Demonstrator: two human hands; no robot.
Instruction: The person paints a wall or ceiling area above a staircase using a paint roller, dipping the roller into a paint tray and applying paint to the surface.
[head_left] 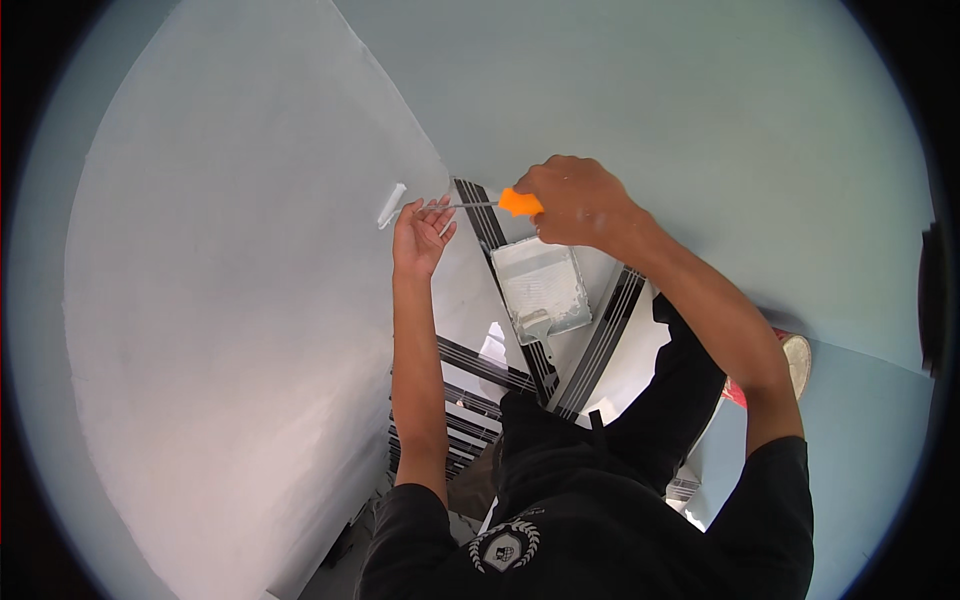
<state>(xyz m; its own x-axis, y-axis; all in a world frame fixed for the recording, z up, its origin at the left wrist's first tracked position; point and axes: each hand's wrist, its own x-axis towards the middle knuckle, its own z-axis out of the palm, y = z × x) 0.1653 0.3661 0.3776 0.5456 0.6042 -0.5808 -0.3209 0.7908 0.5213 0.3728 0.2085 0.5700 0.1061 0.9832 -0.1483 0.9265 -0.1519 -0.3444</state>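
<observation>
My right hand [580, 203] is closed round the orange handle [520, 202] of a small paint roller. The roller's thin metal rod runs left from it, and the white roller sleeve [392, 206] is against the pale wall on the left. Beside the rod is my left hand [425, 236], palm turned up and fingers loosely spread; whether its fingertips touch the rod I cannot tell. Below my right hand is a paint tray [540, 270] coated in white paint. A paintbrush [537, 327] lies at the tray's near edge.
Dark striped ladder rails [605, 340] flank the tray, with rungs [465, 405] lower left. A white-painted area [250, 250] covers much of the left wall; a blue-green wall [700, 110] meets it at the corner. A red paint bucket [796, 362] stands right, partly behind my arm.
</observation>
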